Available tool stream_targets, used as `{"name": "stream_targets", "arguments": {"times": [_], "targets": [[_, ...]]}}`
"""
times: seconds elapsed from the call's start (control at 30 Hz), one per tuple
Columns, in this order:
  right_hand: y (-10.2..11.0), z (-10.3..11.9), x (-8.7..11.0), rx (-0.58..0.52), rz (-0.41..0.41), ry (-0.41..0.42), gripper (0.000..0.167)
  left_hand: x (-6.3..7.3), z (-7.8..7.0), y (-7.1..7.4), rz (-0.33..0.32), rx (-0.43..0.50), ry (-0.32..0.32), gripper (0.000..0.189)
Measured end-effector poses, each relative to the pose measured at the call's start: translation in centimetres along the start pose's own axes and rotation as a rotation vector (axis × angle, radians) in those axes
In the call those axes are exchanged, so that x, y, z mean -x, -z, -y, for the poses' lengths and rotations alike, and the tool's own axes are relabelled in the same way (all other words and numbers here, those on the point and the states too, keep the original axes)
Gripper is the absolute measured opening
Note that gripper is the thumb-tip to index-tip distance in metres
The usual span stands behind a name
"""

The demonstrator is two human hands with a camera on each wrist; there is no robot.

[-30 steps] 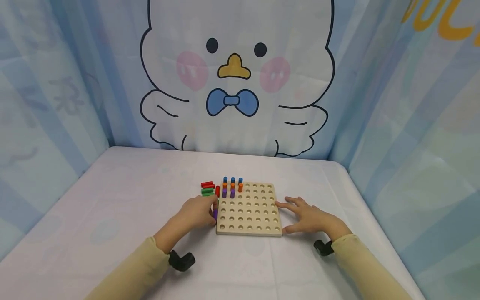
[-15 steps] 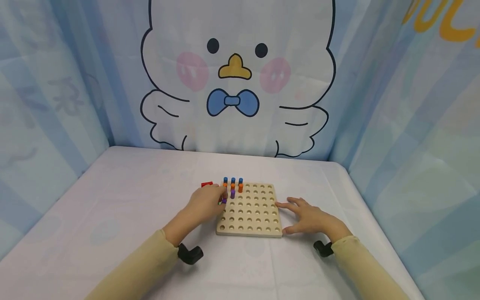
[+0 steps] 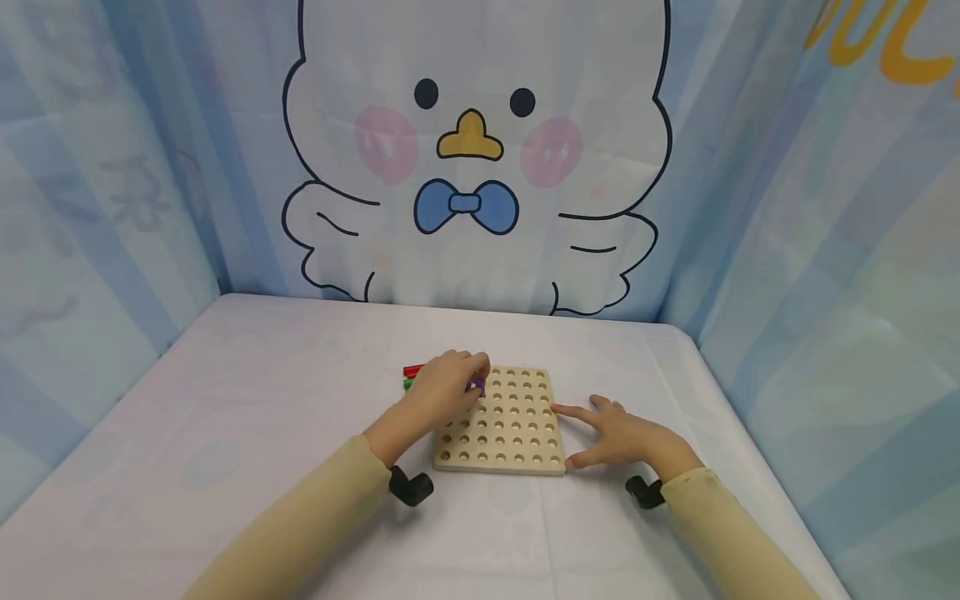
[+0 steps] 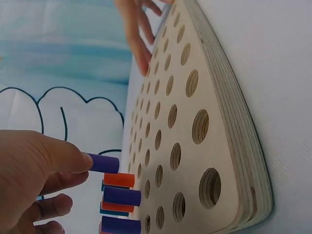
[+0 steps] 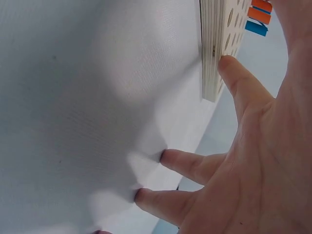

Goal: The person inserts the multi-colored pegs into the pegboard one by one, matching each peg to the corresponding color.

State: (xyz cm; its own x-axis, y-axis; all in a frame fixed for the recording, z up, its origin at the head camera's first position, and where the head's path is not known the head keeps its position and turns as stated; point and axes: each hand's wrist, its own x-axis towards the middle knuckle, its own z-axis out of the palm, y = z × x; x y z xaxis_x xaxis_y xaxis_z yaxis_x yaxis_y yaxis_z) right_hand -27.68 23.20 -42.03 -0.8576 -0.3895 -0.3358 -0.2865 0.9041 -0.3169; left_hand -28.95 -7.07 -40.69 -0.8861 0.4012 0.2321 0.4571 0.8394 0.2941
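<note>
My left hand (image 3: 442, 387) pinches a purple peg (image 4: 105, 164) between thumb and finger, above the far-left part of a pale wooden pegboard (image 3: 498, 471). In the left wrist view the held peg lies beside an orange peg (image 4: 117, 180) and a standing purple peg (image 4: 122, 196). A second standing purple peg (image 4: 121, 225) is lower in that view. My right hand (image 3: 630, 437) has its fingers spread along the board's right side. One fingertip touches the board in the right wrist view, while other fingertips rest on the cloth.
Red pegs (image 3: 412, 370) and a green peg (image 3: 407, 384) lie on the white cloth left of the board, partly hidden by the left hand. A blue peg (image 5: 256, 28) stands near orange ones. Printed curtains (image 3: 465, 267) enclose the table's back and sides.
My left hand has carried the purple peg from the board's left edge rightward and away from me, over the peg rows. It now covers the standing pegs. My right hand has hardly moved.
</note>
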Motion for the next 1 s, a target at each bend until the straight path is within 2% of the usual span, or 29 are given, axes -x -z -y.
{"name": "stream_targets", "arguments": {"times": [0.13,0.53,1.0], "targets": [[0.1,0.0,0.0,-0.003,0.007,0.003,0.093,-0.6,0.1,-0.6,0.004,-0.016,0.015,0.019],[0.0,-0.3,-0.1,-0.013,0.01,0.002,0.093,-0.8,1.0,-2.0,-0.027,-0.046,0.005,0.012],[-0.1,-0.4,0.0,-0.022,0.014,-0.01,0.093,-0.5,0.7,-1.9,-0.012,-0.045,0.025,0.016]]}}
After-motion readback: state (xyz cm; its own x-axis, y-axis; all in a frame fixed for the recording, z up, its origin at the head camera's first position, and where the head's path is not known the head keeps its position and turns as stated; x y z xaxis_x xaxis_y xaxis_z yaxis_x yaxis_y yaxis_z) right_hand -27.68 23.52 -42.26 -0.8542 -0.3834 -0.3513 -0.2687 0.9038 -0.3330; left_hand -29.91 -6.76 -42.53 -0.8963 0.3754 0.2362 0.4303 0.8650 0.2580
